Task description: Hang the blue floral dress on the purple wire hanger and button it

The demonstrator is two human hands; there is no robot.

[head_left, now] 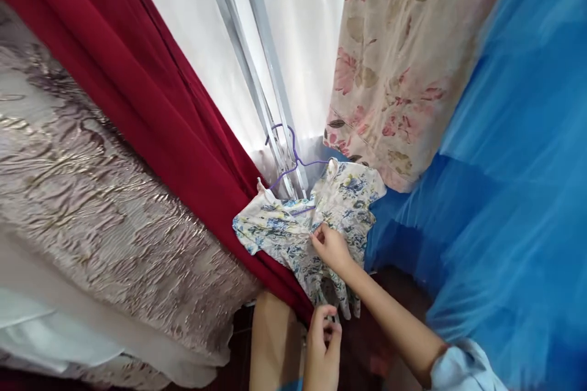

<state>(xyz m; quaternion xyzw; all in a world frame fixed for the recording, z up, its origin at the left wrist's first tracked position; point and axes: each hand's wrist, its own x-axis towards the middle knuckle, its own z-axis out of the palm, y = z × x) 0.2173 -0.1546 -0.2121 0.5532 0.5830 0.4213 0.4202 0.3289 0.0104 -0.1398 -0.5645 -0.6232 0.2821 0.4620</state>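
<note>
A small white blouse (284, 232) with blue and yellow flowers hangs on a purple hanger (297, 159), its front facing me. My right hand (331, 247) pinches the cloth at the middle of the blouse's front, thumb against fingertips. Lower down, my left hand (323, 342) is at the bottom hem with its fingers curled in. What lies inside those curled fingers is hidden, though the hem's cloth runs down to them. The hanger's hook is up against pale metal bars.
Grey-white upright bars (257, 61) stand behind the hanger, before a white curtain (183, 6). A red curtain (151, 104) and embossed beige fabric (114, 226) fill the left. Floral cloth (389, 73) and blue netting (518, 195) hang at right. My bent leg (273, 342) shows below.
</note>
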